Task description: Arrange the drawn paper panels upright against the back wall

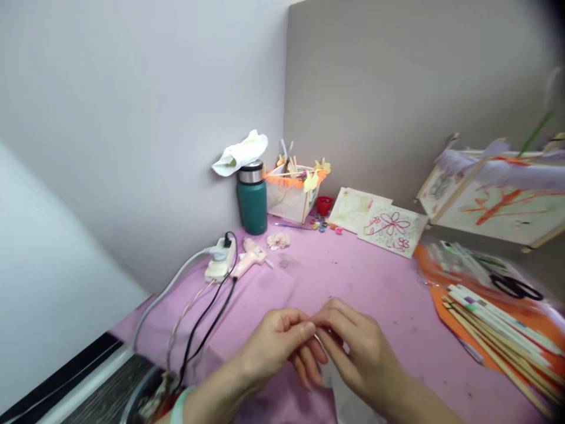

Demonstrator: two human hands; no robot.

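My left hand (286, 341) and my right hand (355, 347) meet over the front of the pink-covered table (375, 288). The left thumb presses against its forefinger, and its other fingers curl below. The right thumb and fingers are pinched together right beside the left fingertips. Whatever lies between the fingertips is too small or hidden to name. A translucent whitish sheet (351, 400) shows beneath the right hand, partly covered by it; whether the fingers grip it is unclear.
A pink glue gun (251, 259) lies beside a white power strip (220, 262) with cables. Behind stand a green bottle (253, 203) and a paper lantern (286, 197). Drawn cards (391, 229) lie at the back; wooden sticks (498, 347) and black-handled scissors (516, 287) are at right.
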